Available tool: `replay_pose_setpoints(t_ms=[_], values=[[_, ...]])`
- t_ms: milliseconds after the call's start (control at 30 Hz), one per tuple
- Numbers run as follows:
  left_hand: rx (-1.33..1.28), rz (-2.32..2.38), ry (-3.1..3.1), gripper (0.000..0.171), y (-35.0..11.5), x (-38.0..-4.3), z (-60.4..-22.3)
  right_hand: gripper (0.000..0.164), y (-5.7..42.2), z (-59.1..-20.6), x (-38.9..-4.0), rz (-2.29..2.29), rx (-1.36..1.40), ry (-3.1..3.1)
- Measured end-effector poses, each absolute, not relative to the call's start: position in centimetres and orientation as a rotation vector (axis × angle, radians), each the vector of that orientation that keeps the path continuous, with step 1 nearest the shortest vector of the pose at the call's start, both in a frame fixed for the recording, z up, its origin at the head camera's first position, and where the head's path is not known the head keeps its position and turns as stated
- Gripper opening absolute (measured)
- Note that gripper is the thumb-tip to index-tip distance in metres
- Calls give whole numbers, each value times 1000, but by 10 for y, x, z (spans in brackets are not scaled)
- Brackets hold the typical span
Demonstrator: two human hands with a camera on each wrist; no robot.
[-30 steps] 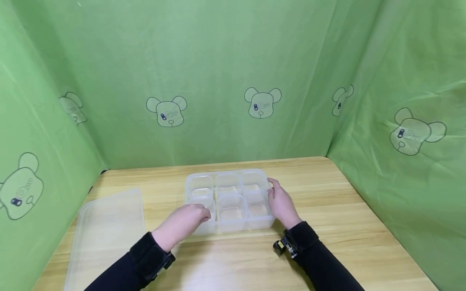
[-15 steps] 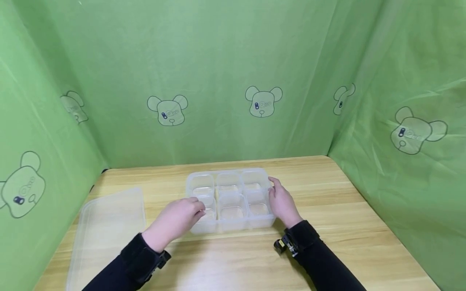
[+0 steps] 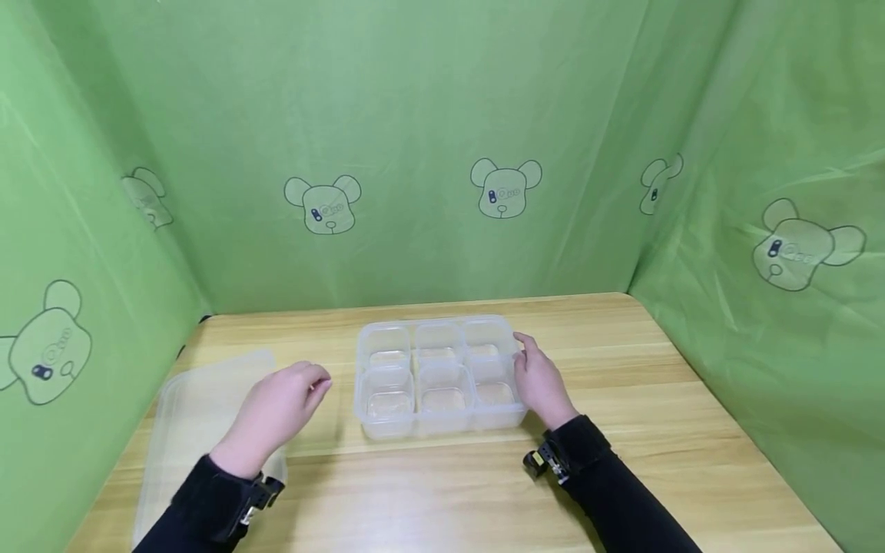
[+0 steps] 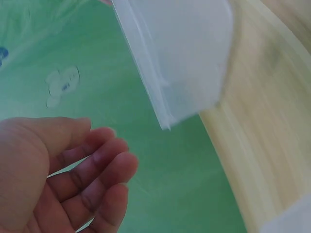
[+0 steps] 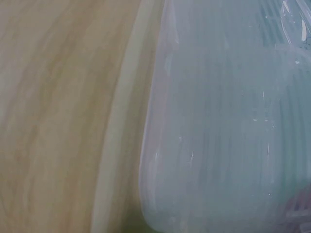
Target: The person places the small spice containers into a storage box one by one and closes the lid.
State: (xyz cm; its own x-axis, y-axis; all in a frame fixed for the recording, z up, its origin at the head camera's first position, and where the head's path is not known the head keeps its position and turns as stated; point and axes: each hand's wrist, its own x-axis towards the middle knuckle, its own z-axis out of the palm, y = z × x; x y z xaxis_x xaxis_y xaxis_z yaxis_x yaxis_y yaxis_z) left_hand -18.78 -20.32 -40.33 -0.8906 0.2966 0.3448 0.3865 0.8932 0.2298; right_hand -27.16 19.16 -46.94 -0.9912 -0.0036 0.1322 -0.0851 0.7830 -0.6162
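Note:
A translucent plastic box [image 3: 445, 424] stands on the table, with several small clear compartments [image 3: 389, 393] in two rows inside. My right hand [image 3: 545, 388] lies against the box's right end, thumb and index finger touching its side. In the right wrist view the ribbed plastic of the box [image 5: 218, 121] fills the right half, and most of that hand is hidden. My left hand [image 3: 280, 407] hovers left of the box, fingers loosely bent, holding nothing. Below it lies a flat translucent lid [image 3: 187, 430], partly covered by the left forearm.
A wooden table [image 3: 442, 488] carries everything. Green cloth [image 3: 415, 261] with printed bear heads hangs behind it and along both sides. Black sleeves with strapped-on wrist cameras [image 3: 263, 495] cover both forearms.
My left hand has drawn back leftward from the front left compartment, which is now uncovered, and is over the lid side. The right hand stays at the box's right end.

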Motion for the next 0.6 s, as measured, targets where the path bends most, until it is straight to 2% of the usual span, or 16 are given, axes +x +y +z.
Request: replay_pose_setpoints(t_ms=[300,600], values=[[-345,-436,-2797,12,-239,-185,-413,47,192,-469,-271,1022,65,-2848],[-16,-491,-2918,33,-280,-175,-436,47,193,-469,-271,1027,55,-2859]])
